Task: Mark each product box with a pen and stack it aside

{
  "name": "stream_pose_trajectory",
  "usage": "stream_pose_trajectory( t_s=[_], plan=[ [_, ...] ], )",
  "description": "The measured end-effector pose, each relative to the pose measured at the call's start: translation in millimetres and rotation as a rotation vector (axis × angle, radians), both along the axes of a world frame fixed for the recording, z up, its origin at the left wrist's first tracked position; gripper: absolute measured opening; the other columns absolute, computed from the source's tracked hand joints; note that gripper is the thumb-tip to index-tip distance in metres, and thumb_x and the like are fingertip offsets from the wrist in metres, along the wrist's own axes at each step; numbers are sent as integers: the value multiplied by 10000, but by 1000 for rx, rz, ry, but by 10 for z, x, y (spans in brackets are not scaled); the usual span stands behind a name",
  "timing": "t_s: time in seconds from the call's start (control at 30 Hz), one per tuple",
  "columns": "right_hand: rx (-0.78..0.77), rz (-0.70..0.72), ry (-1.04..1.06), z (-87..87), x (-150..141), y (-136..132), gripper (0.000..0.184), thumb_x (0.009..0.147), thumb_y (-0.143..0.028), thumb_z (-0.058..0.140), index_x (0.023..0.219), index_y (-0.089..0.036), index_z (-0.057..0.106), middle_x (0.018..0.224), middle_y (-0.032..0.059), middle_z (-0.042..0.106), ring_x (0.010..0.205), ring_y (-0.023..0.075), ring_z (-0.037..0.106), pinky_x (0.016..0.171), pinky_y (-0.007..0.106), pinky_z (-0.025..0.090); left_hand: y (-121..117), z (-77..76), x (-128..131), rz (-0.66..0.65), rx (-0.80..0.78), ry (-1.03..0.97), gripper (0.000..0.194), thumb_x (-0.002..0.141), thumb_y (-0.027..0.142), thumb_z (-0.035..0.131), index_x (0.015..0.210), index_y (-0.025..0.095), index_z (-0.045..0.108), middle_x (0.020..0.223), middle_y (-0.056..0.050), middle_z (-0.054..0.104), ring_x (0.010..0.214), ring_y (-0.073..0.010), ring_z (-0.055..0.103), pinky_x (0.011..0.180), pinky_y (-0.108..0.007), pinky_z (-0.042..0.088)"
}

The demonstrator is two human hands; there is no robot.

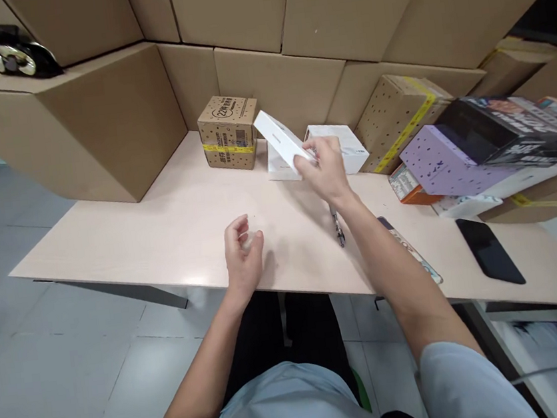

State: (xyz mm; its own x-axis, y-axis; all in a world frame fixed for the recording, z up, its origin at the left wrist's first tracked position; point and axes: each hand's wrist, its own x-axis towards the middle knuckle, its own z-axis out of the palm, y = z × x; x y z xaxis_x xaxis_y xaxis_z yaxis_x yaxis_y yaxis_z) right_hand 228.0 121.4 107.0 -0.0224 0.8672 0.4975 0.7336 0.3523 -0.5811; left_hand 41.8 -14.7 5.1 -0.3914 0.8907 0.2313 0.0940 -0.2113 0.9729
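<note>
My right hand (325, 169) grips one end of a slim white box (281, 140), which is tilted with its far end raised to the left. Behind and below it, on the table, stand another white box (278, 167) and a larger white box (339, 143). Left of these sits a brown cardboard box (229, 133) with yellow tape. My left hand (244, 254) hovers near the table's front edge with fingers loosely curled and apart, holding nothing. A pen (338, 228) lies on the table just below my right wrist.
Large cardboard boxes (250, 11) wall off the back of the table (160, 229). On the right, a dotted box (396, 118) and a purple box (454, 165) stand among stacked packages. A black phone (489, 251) and a patterned flat item (417, 257) lie near the front edge.
</note>
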Motion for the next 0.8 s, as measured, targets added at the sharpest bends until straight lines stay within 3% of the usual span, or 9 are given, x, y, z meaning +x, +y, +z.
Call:
stream_pose_trajectory(
  t_s=[0.1,0.2,0.3,0.4,0.5,0.57,0.63,0.7,0.8],
  plan=[
    [186,309,-35,-147,397,-638,370,827,-404,650,1168,-268,605,1272,109,517,1265,322,534,1074,569,496,59,-44,-51,97,-3,-192,463,915,415,661,1337,262,548,1371,-118,590,1287,-255,601,1118,-456,491],
    [183,532,-136,-445,650,-1131,466,800,-377,712,1240,-269,607,1362,140,490,1304,345,530,1053,582,516,105,-56,-87,145,-1,-232,463,974,468,588,1387,269,519,1435,-123,552,1400,-258,537,1200,-443,429],
    [46,599,-252,-694,770,-1340,499,768,-360,728,1253,-274,645,1437,152,504,1370,365,498,1122,626,450,117,-25,-67,118,-12,-129,468,979,450,580,1401,259,515,1413,-126,570,1360,-253,571,1186,-437,443],
    [-82,611,-256,-736,828,-1326,414,786,-407,728,1181,-284,712,1476,135,551,1447,382,437,1191,651,358,101,5,-8,60,-35,20,471,951,364,597,1404,257,524,1310,-116,626,1197,-239,641,1080,-446,511],
    [-116,456,-98,-632,856,-1197,273,918,-461,617,1043,-262,754,1407,131,621,1395,348,506,1157,588,418,79,14,40,3,-67,173,509,909,271,607,1413,270,534,1240,-100,652,1116,-240,641,1000,-451,530],
    [-141,209,-24,-565,856,-1075,301,973,-437,538,1035,-231,748,1280,144,668,1172,303,642,1036,510,512,67,21,54,-11,-81,254,547,880,224,609,1421,263,535,1240,-102,652,1124,-256,627,1012,-479,515],
    [-228,2,-67,-533,848,-945,304,953,-382,556,1112,-193,734,1163,151,686,950,269,672,929,460,537,58,37,57,-15,-91,298,563,872,208,598,1429,251,529,1253,-111,647,1143,-272,616,1033,-510,499],
    [-354,-61,-151,-531,843,-832,347,910,-326,600,1196,-168,714,1063,137,704,866,256,656,893,434,522,51,58,54,-23,-104,318,550,886,218,579,1433,244,523,1259,-117,644,1151,-281,610,1038,-525,494],
    [-487,-32,-158,-546,867,-736,371,881,-333,645,1211,-179,712,908,74,713,820,234,649,836,378,503,45,81,51,-34,-113,342,529,910,234,556,1438,237,512,1265,-122,644,1147,-281,611,1034,-529,496]
  ],
)
